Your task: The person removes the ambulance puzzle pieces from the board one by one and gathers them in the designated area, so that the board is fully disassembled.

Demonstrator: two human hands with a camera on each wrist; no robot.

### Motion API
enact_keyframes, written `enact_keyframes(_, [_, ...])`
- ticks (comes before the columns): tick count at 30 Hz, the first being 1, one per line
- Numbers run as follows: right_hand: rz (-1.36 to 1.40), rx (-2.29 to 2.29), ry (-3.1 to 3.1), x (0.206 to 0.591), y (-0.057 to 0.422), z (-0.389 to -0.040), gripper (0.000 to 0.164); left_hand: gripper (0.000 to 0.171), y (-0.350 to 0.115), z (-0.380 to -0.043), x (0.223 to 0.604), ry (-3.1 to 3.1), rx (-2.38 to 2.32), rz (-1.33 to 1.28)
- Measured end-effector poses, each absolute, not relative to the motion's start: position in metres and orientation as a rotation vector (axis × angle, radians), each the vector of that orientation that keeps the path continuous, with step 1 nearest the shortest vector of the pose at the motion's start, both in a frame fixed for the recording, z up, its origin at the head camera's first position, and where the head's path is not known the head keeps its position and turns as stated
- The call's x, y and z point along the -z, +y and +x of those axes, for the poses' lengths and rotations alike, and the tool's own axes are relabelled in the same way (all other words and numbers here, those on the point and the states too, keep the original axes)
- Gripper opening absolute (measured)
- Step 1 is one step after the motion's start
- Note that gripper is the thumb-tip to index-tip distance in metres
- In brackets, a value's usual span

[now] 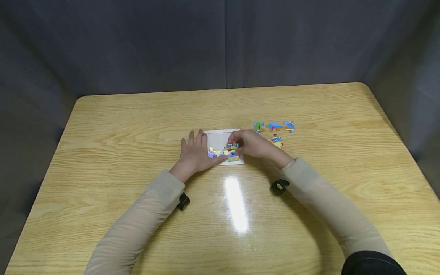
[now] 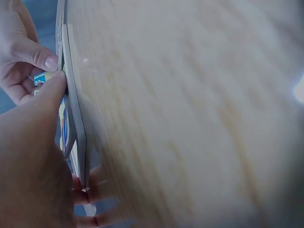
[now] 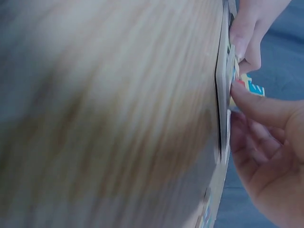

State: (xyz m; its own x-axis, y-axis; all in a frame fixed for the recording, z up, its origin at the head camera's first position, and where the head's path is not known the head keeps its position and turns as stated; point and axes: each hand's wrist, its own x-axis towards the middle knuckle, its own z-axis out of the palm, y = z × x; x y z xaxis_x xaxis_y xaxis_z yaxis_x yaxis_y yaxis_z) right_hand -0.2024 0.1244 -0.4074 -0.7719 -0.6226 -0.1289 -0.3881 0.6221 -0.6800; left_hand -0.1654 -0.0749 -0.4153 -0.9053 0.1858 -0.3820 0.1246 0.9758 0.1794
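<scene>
A white puzzle tray [image 1: 218, 136] lies on the table with several colourful jigsaw pieces in its near part. My left hand [image 1: 195, 154] spreads over the tray's left side, fingers straight, its thumb reaching along the near edge onto the pieces. From the right, my right hand [image 1: 252, 143] pinches a puzzle piece [image 1: 233, 146] at the tray's right side. In the right wrist view that piece [image 3: 255, 88] stands tilted up, blue and yellow, beside the right thumb. The left wrist view shows the left thumb close to the same piece [image 2: 42, 78].
Several loose puzzle pieces [image 1: 274, 126] lie on the wooden table [image 1: 137, 126] to the right of the tray, beyond the right hand. Dark curtains [image 1: 154, 46] stand behind the table. A bright light reflection falls on the tabletop in front of the tray.
</scene>
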Motion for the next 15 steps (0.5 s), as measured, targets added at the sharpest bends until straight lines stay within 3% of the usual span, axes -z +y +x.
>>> enact_keyframes(6, [-0.719,1.005,2.419,0.4079,0.1321,-0.2033,0.026,0.110,-0.0741,-0.1656,0.4160,2.713,-0.216,0.221])
enact_keyframes(15, [-0.713,1.015,2.442,0.4093,0.1323,-0.2024,0.016,0.109,-0.0786,-0.1659,0.4181,2.724,-0.252,0.227])
